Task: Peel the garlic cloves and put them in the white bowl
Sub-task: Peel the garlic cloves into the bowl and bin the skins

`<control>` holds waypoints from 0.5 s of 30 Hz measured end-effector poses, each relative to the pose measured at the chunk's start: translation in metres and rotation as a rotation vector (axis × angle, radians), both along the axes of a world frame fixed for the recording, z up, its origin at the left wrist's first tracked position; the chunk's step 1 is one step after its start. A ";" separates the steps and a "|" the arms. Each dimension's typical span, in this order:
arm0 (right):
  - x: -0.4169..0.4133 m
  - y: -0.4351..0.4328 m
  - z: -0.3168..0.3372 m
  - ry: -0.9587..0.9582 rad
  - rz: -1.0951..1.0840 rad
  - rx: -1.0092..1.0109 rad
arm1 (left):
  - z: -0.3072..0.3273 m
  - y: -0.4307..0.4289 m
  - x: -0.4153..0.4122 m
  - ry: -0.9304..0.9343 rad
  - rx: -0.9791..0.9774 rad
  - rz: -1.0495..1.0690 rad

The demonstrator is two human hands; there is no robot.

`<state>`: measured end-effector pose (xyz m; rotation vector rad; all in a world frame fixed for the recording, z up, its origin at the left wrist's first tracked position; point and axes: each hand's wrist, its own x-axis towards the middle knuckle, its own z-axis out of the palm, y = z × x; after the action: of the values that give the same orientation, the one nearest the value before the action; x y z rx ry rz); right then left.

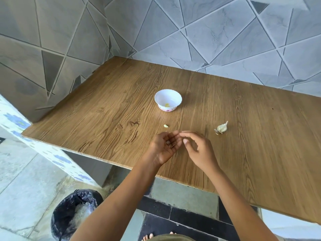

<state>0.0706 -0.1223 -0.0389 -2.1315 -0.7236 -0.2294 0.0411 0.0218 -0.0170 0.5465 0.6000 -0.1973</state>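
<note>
A grey tiled wall (225, 32) meets in a corner behind a wooden table (243, 136). On the floor at the lower left stands a bin (74, 214) lined with a black bag.

Both hands hover low over the near part of the table. The left hand (164, 148) lies palm up, loosely cupped, with its fingers relaxed. The right hand (199, 150) is also slack. Its forefinger reaches across to the left fingertips and its thumb stands apart from it. Nothing shows pinched there.

The white bowl (178, 101) sits further back, well apart from the hands, with the rest of the garlic head (221, 127) off to the right.

A small clove (166, 126) lies bare on the table just beyond the left fingers, and one pale clove (167, 105) rests in the bowl. A few dark scraps (169, 144) sit in the left palm. They look like skin, though they are too small to be sure.

This looks like the gap between cloves, with peelings being brushed from the palm. The next move probably calls for dropping the loose clove into the bowl, then breaking another from the head.
</note>
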 end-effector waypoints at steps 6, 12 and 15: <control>-0.013 0.016 -0.010 0.251 0.095 0.116 | -0.002 0.021 -0.020 0.010 0.041 0.168; -0.031 0.074 -0.011 0.313 0.374 0.143 | -0.006 0.059 -0.080 0.042 0.090 0.510; -0.054 0.113 -0.012 0.333 0.540 0.112 | -0.009 0.083 -0.125 0.065 0.102 0.696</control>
<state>0.0167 -0.0090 -0.0509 -1.7330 -1.0210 0.3580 -0.0838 0.1050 -0.0256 0.4028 0.8321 0.4773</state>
